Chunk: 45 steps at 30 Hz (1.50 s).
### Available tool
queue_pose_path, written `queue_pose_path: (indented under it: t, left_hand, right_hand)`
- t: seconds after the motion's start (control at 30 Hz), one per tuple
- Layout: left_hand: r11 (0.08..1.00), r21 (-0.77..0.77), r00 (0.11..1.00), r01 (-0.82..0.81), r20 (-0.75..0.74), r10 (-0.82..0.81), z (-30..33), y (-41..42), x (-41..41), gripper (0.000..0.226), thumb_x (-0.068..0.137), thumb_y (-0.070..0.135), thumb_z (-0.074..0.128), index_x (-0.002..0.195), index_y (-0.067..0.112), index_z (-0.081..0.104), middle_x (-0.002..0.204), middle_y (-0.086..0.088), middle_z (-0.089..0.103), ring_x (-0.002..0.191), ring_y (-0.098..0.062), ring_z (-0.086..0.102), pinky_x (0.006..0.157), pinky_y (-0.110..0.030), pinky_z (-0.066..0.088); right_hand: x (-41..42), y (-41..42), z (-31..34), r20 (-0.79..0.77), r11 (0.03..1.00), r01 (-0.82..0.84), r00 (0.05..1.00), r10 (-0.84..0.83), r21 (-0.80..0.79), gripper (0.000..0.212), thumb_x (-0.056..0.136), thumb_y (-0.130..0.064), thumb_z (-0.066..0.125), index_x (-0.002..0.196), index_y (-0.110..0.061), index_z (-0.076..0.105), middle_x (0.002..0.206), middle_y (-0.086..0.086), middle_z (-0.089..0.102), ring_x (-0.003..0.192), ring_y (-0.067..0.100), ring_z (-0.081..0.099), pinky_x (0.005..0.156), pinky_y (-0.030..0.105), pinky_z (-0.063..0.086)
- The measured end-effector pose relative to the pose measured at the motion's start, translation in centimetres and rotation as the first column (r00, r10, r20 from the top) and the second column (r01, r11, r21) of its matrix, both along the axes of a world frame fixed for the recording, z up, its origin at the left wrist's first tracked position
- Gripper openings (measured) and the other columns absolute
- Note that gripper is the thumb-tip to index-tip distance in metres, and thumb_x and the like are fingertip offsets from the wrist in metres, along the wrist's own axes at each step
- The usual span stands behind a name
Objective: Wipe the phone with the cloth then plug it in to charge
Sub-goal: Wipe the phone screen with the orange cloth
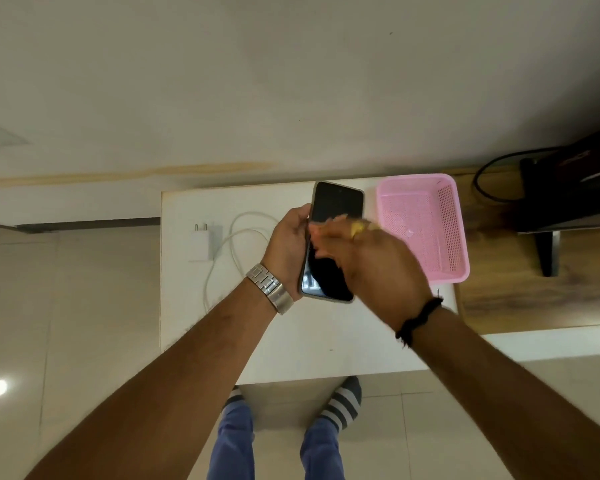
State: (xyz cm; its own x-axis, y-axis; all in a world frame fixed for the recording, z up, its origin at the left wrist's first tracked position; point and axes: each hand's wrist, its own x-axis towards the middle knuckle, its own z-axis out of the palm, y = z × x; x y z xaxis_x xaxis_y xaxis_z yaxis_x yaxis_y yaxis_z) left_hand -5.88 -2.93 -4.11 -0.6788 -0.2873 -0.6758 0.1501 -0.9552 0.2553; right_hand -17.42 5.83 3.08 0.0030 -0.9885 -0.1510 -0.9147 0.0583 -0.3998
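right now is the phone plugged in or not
Not plugged in. The phone is held in the left hand; the charger lies on the table, its cable's end unseen.

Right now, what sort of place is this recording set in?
Probably a room in a home: tiled floor, a small white table against a plain wall, a wooden unit holding what may be a monitor stand.

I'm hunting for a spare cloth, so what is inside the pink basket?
The pink basket shows only its perforated floor and a small glossy glint; no cloth lies there. The right hand covers its near left corner, so that bit stays unseen.
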Motion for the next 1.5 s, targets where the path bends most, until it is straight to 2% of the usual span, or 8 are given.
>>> queue_pose_path:
  t: [0.13, 0.33, 0.5, 0.67, 1.03, 1.2, 1.4, 1.5]
  left_hand:
    - [0.998, -0.062, 0.999, 0.032, -0.034, -0.035, 0.6, 0.8, 0.0, 0.043, 0.091, 0.043, 0.049, 0.083, 0.016, 0.081, 0.083, -0.008, 0.077, 0.072, -0.026, 0.074, 0.066, -0.037, 0.061]
    - [0.999, -0.051, 1.000, -0.001, -0.029, 0.000, 1.9, -0.2, 0.4, 0.064, 0.095, 0.052, 0.041, 0.134, 0.006, 0.063, 0.124, -0.021, 0.066, 0.110, -0.036, 0.062, 0.103, -0.046, 0.045]
    - [1.000, 0.026, 0.998, 0.004, -0.071, -0.002, 2.5, 1.6, 0.2, 0.041, 0.096, 0.045, 0.048, 0.096, 0.014, 0.075, 0.091, -0.011, 0.076, 0.081, -0.029, 0.073, 0.076, -0.038, 0.060]
    - [1.000, 0.001, 0.999, -0.005, -0.042, 0.005, 3.6, 0.4, 0.7, 0.067, 0.096, 0.056, 0.042, 0.137, 0.007, 0.060, 0.127, -0.018, 0.062, 0.112, -0.034, 0.060, 0.107, -0.048, 0.039]
    - [1.000, -0.001, 0.998, 0.002, -0.055, -0.002, 4.4, 0.5, 0.5, 0.059, 0.096, 0.052, 0.046, 0.129, 0.009, 0.069, 0.127, -0.016, 0.067, 0.115, -0.032, 0.065, 0.105, -0.042, 0.046]
    - [0.999, 0.002, 0.995, 0.036, -0.094, -0.036, 4.4, 1.5, 0.4, 0.044, 0.098, 0.045, 0.051, 0.086, 0.013, 0.078, 0.080, -0.007, 0.077, 0.072, -0.026, 0.075, 0.066, -0.034, 0.060]
    - [1.000, -0.027, 0.999, -0.012, -0.033, 0.012, 5.1, 0.8, 0.2, 0.054, 0.091, 0.049, 0.057, 0.126, 0.009, 0.068, 0.119, -0.013, 0.062, 0.110, -0.030, 0.058, 0.110, -0.046, 0.038]
    - [1.000, 0.002, 0.999, 0.008, -0.046, -0.008, 4.9, 1.7, 0.0, 0.033, 0.093, 0.045, 0.061, 0.097, 0.014, 0.072, 0.090, -0.008, 0.071, 0.085, -0.026, 0.067, 0.084, -0.037, 0.055]
  right_hand:
    - [-1.6, -3.4, 0.8, 0.023, 0.951, 0.273, 0.962, -0.272, -0.148, 0.022, 0.100, -0.017, 0.056, 0.107, -0.013, 0.076, 0.106, 0.007, 0.074, 0.096, 0.031, 0.067, 0.083, 0.040, 0.055]
    - [3.0, 2.0, 1.8, 0.062, 0.997, -0.006, 0.998, 0.011, -0.081, 0.030, 0.082, -0.009, 0.080, 0.112, -0.008, 0.076, 0.107, 0.013, 0.075, 0.092, 0.032, 0.073, 0.082, 0.041, 0.062]
    - [-0.7, -2.9, 2.1, 0.032, 0.927, 0.298, 0.954, -0.299, -0.228, 0.028, 0.098, -0.017, 0.052, 0.105, -0.009, 0.077, 0.107, 0.011, 0.074, 0.096, 0.033, 0.068, 0.081, 0.039, 0.055]
    - [3.7, 1.1, 2.7, 0.065, 0.989, 0.065, 0.996, -0.057, -0.133, 0.018, 0.089, -0.012, 0.072, 0.106, -0.011, 0.076, 0.104, 0.010, 0.075, 0.091, 0.030, 0.071, 0.079, 0.039, 0.061]
    - [3.7, 0.5, 4.4, 0.189, 0.972, 0.212, 0.963, -0.192, -0.096, 0.032, 0.095, -0.034, 0.043, 0.099, -0.012, 0.066, 0.080, 0.006, 0.066, 0.062, 0.011, 0.055, 0.060, 0.021, 0.051]
    - [-0.5, -3.5, 4.8, 0.208, 0.886, 0.369, 0.925, -0.319, -0.281, 0.016, 0.098, -0.019, 0.048, 0.107, -0.015, 0.061, 0.101, -0.007, 0.075, 0.086, 0.016, 0.069, 0.071, 0.033, 0.056]
    - [3.2, 0.1, 5.2, 0.182, 0.948, 0.229, 0.965, -0.190, -0.220, 0.027, 0.097, -0.028, 0.041, 0.103, -0.011, 0.062, 0.074, 0.005, 0.063, 0.060, 0.021, 0.059, 0.049, 0.030, 0.049]
    - [0.3, -2.1, 4.8, 0.160, 0.901, 0.333, 0.941, -0.298, -0.278, 0.017, 0.099, -0.023, 0.045, 0.107, -0.015, 0.059, 0.078, 0.003, 0.067, 0.064, 0.021, 0.063, 0.054, 0.037, 0.053]
